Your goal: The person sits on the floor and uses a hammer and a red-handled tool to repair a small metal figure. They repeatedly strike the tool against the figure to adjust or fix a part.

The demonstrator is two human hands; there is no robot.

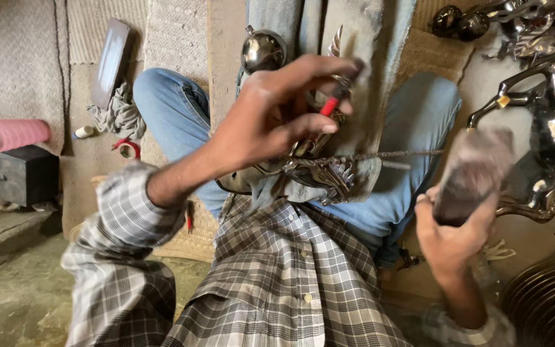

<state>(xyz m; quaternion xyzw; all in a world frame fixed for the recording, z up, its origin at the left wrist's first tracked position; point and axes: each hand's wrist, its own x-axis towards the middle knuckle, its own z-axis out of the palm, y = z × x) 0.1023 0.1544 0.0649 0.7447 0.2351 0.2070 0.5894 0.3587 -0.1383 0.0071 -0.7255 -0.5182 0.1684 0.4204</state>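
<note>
My left hand (277, 109) is raised over my lap, its fingers pinched on a thin tool with a red band (330, 106). Below it a dark ornate metal piece (329, 173) rests on a worn plank (354, 96) laid across my jeans-clad legs, with a thin twisted rod (387, 155) running to the right. My right hand (454, 241) grips a blurred dark block-shaped tool (473, 173) beside my right knee. A shiny metal ball (263, 50) sits at the plank's far end.
Silver ornamental metal vessels (547, 128) crowd the right side, and a ribbed metal disc (547, 308) lies at bottom right. At left stand a black box (14, 177) with a pink roll (9, 133), a rag (120, 112), a dark flat board (112, 61) and a tape roll (126, 148).
</note>
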